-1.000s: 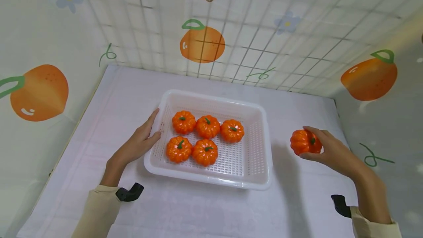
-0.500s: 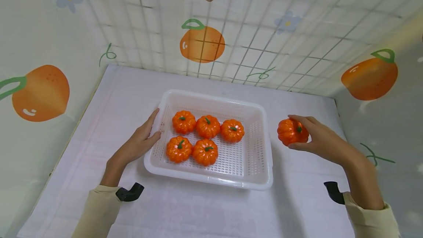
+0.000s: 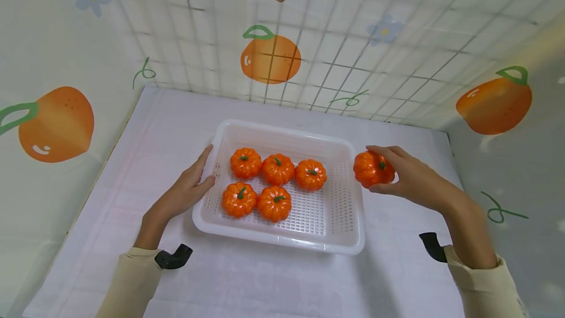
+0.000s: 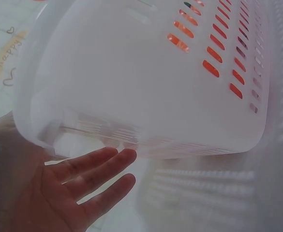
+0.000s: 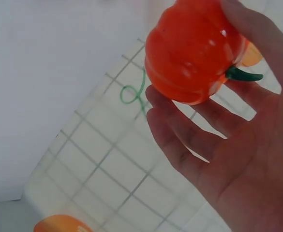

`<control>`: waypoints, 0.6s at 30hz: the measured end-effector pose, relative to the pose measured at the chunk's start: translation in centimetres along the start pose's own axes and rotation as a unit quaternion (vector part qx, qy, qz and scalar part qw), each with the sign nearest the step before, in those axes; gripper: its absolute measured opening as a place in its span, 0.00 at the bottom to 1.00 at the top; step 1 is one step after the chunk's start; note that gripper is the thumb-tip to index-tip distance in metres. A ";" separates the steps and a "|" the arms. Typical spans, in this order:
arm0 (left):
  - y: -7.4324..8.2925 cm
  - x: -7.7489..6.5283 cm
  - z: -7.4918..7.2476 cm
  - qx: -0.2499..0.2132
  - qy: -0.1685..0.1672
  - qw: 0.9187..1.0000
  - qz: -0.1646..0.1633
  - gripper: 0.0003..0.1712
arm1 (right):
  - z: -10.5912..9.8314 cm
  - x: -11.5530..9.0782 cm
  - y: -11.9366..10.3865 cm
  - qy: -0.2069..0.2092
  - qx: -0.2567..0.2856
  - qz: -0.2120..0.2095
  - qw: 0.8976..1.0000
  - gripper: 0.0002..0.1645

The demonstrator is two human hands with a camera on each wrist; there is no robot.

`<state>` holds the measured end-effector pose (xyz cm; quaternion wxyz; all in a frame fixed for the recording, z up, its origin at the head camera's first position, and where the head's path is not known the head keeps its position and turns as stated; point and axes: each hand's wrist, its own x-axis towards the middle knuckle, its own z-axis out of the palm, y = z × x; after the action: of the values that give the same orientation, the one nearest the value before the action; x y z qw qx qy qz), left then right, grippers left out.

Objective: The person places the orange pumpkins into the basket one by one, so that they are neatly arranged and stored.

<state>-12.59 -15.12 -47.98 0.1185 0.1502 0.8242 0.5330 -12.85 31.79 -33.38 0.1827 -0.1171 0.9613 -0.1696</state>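
Over the right rim of the white plastic basket (image 3: 304, 245), my right hand (image 3: 412, 175) pinches a small orange toy pumpkin (image 3: 368, 168) with a green stem. In the right wrist view, thumb and fingertips hold this pumpkin (image 5: 194, 53), raised off the table. Several similar pumpkins sit inside the basket: three in a back row (image 3: 277, 169) and a pair in front (image 3: 274, 203). My left hand (image 3: 187, 190) rests against the basket's left side. The left wrist view shows that hand's straight fingers (image 4: 102, 176) beside the basket's outer wall (image 4: 122, 72); its thumb is hidden there.
A white cloth covers the table (image 3: 265, 283) under the basket. Behind it rises a wire grid (image 3: 344, 58) with a printed sheet of oranges and flowers. Similar printed sheets hang at the left and right sides.
My right hand has carried its pumpkin leftward and slightly farther back, from right of the basket to its right rim. The left hand, basket and pumpkins inside have stayed put.
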 end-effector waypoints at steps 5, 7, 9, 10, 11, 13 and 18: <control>0.0 0.0 0.0 0.000 -0.001 1.000 0.000 0.44 | 0.3 0.7 -1.6 -0.016 0.001 -0.005 1.000 0.55; 0.0 0.0 0.0 0.000 -0.001 1.000 0.002 0.44 | 0.5 1.0 -2.2 -0.021 -0.002 -0.008 1.000 0.54; 0.0 0.0 0.0 -0.002 0.000 1.000 0.001 0.44 | 0.6 1.2 -2.8 -0.026 -0.006 -0.012 1.000 0.53; -0.1 0.0 0.0 -0.003 0.000 1.000 0.001 0.44 | 0.7 1.4 -3.1 -0.028 -0.006 -0.014 0.999 0.53; -0.1 0.0 0.0 -0.005 0.000 1.000 0.001 0.44 | 0.8 1.5 -3.4 -0.031 -0.006 -0.016 0.999 0.52; -0.1 0.0 0.1 -0.007 0.001 1.000 0.001 0.44 | 0.9 1.8 -3.9 -0.034 -0.012 -0.024 0.999 0.52; -0.2 0.0 0.1 -0.009 0.000 1.000 0.005 0.44 | 1.4 2.4 -4.7 -0.040 -0.020 -0.042 0.998 0.51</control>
<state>-12.63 -15.12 -48.21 0.1171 0.1530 0.8187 0.5410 -13.66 26.39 -33.63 0.2112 -0.1681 0.9506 -0.1530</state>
